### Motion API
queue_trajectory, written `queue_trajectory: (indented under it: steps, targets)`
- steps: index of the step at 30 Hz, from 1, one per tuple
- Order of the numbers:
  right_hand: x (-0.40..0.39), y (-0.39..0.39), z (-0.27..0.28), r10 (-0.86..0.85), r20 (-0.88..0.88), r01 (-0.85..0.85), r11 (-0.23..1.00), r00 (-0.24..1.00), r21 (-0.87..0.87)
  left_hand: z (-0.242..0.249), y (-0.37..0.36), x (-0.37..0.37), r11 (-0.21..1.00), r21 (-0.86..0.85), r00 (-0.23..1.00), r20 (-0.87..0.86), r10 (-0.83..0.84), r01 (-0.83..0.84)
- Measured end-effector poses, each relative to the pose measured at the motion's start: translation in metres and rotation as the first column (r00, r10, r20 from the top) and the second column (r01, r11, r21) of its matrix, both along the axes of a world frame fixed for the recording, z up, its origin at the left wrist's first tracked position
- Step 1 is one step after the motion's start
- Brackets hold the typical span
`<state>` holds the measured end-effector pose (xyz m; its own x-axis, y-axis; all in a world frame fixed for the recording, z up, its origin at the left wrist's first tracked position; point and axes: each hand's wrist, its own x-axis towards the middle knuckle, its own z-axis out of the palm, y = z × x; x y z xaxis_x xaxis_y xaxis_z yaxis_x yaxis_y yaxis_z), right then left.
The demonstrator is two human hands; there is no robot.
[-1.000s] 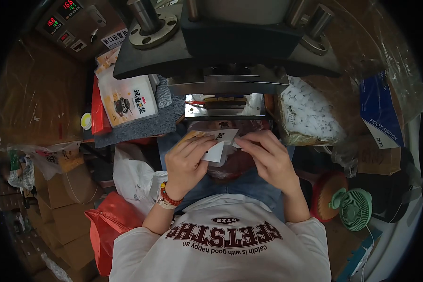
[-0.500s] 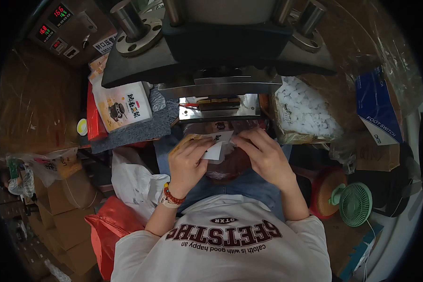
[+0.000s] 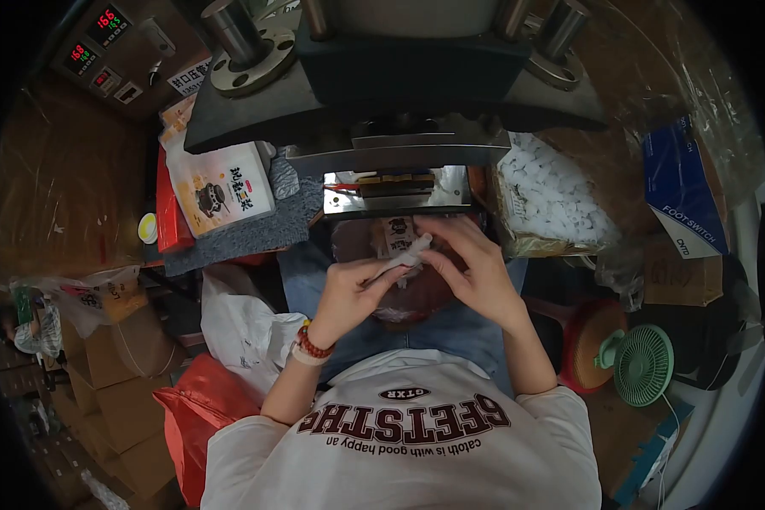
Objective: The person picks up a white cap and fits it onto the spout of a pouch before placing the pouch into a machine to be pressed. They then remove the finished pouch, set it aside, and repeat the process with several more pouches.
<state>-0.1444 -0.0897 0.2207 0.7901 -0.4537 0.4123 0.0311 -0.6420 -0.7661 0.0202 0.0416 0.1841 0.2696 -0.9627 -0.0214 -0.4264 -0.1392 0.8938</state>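
A small printed pouch [image 3: 396,235], white with dark lettering, is held above my lap, just in front of the metal press. My left hand [image 3: 353,289] pinches its near white edge between thumb and fingers. On the other side, my right hand [image 3: 476,270] grips the pouch with its thumb at the white edge and its fingers reaching behind. The white edge looks bunched between both hands. Beneath lies a clear plastic bag [image 3: 416,302] across my lap, its contents hard to make out.
The press with its metal plate [image 3: 397,206] stands ahead. Printed pouches [image 3: 225,191] lie on a grey cloth [image 3: 255,238] at left. A box of small white plastic pieces [image 3: 561,195] is at right, near a blue-and-white carton [image 3: 684,200] and a green fan [image 3: 643,365].
The pouch has turned so its printed face points toward the press and its white edge toward me. My right fingers have moved forward behind it; my left hand has rotated.
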Motion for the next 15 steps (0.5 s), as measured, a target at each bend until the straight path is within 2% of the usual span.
queue_trajectory:
  steps: [1, 2, 3, 4, 5, 7, 8, 9, 10, 11, 12, 14, 15]
  targets:
    - [0.004, 0.001, -0.003, -0.167, 0.009, 0.167, 0.986, 0.986, 0.011, -0.015, -0.004, 0.000, 1.000, -0.003, 1.000, 0.001, 0.002, -0.002]
    - [0.007, 0.001, -0.004, -0.328, 0.018, 0.328, 0.945, 0.944, 0.023, -0.035, -0.010, -0.001, 0.998, 0.037, 0.967, -0.247, 0.061, -0.053]
    - [0.004, -0.004, 0.004, -0.323, 0.021, 0.323, 0.946, 0.946, 0.019, -0.045, -0.017, 0.000, 0.992, 0.088, 0.870, -0.478, 0.124, -0.094]
    - [-0.005, -0.011, 0.017, -0.379, 0.033, 0.379, 0.925, 0.925, 0.014, -0.037, -0.024, 0.000, 0.992, 0.084, 0.869, -0.478, 0.126, -0.098]
    - [-0.015, -0.018, 0.025, -0.435, 0.043, 0.434, 0.901, 0.900, 0.013, -0.027, -0.031, 0.002, 0.987, 0.076, 0.785, -0.599, 0.159, -0.143]
    - [-0.033, -0.043, 0.028, -0.557, -0.007, 0.542, 0.811, 0.830, -0.220, -0.011, -0.046, 0.009, 0.977, 0.081, 0.608, -0.772, 0.187, -0.197]
    - [-0.034, -0.050, 0.029, -0.635, -0.059, 0.612, 0.762, 0.771, -0.212, -0.010, -0.053, 0.015, 0.977, 0.079, 0.609, -0.771, 0.186, -0.198]
    - [-0.035, -0.062, 0.019, -0.633, -0.059, 0.610, 0.763, 0.771, -0.212, -0.010, -0.060, 0.020, 0.978, 0.084, 0.553, -0.814, 0.178, -0.193]
    - [-0.037, -0.077, -0.002, -0.716, -0.116, 0.606, 0.656, 0.689, -0.450, -0.011, -0.064, 0.024, 0.978, 0.088, 0.494, -0.852, 0.172, -0.188]
    - [-0.037, -0.084, -0.017, -0.796, -0.141, 0.542, 0.519, 0.589, -0.661, -0.017, -0.066, 0.029, 0.982, 0.091, 0.503, -0.849, 0.163, -0.165]
    - [-0.035, -0.084, -0.023, -0.795, -0.142, 0.543, 0.520, 0.590, -0.659, -0.015, -0.066, 0.027, 0.982, 0.093, 0.504, -0.848, 0.165, -0.166]
    - [-0.029, -0.085, -0.029, -0.732, -0.183, 0.528, 0.619, 0.657, -0.581, -0.011, -0.067, 0.023, 0.971, 0.063, 0.523, -0.833, 0.179, -0.231]
    - [-0.028, -0.084, -0.029, -0.726, -0.190, 0.524, 0.627, 0.661, -0.577, -0.014, -0.066, 0.024, 0.969, 0.071, 0.521, -0.833, 0.188, -0.237]
